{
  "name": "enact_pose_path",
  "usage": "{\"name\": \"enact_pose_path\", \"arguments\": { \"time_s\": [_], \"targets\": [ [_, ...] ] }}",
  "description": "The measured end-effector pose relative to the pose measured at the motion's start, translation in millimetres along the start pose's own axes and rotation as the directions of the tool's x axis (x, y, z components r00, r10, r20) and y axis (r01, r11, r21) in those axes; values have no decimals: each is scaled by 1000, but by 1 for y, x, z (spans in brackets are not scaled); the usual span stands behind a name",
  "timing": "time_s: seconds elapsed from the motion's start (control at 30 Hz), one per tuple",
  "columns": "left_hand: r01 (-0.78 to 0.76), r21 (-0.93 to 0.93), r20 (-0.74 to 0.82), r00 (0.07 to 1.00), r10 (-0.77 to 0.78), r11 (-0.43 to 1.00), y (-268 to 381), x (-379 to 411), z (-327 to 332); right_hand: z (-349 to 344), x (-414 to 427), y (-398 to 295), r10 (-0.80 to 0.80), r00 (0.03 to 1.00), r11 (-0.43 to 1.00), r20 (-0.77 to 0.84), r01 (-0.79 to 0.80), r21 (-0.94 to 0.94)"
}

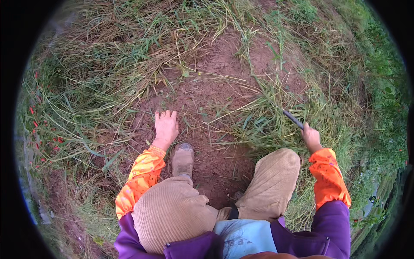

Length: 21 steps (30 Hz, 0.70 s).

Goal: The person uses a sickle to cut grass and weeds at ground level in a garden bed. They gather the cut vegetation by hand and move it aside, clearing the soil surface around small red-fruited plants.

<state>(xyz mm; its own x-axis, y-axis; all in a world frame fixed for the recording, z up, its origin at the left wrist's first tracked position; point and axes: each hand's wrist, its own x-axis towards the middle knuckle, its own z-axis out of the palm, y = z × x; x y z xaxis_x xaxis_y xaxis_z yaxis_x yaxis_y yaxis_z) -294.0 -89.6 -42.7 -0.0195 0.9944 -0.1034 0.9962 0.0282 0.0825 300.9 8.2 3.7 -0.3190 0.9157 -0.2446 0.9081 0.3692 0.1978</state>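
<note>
My left hand [166, 126] is low over bare reddish soil [207, 94], back upward and fingers bent forward. Small weeds [164, 105] grow just beyond its fingertips; whether anything is under the fingers is hidden. On the other side, my right hand [311, 137] grips a dark, narrow hand tool [293, 119]. That tool slants forward and left over a heap of cut grass [265, 126]. Its far end meets the grass, and I cannot tell whether a blade is there.
A muddy boot [182, 159] stands behind my left hand, and my bent knee [279, 168] is near the grass heap. Flattened grass [106, 64] covers the ground at left and ahead. Plants with red fruits [35, 124] line the left edge; leafy green plants [385, 106] grow at right.
</note>
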Motion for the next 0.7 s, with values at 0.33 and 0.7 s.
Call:
{"name": "enact_pose_path", "arguments": {
  "time_s": [0.33,0.7],
  "targets": [
    [65,18,-65,996,-63,998,-16,-20,-18,25,-301,81,567,809,815,151,-578,38],
    [-557,-163,108,810,576,814,44,-35,14,-89,-4,-154,97,990,599,99,-137,789]
  ]
}}
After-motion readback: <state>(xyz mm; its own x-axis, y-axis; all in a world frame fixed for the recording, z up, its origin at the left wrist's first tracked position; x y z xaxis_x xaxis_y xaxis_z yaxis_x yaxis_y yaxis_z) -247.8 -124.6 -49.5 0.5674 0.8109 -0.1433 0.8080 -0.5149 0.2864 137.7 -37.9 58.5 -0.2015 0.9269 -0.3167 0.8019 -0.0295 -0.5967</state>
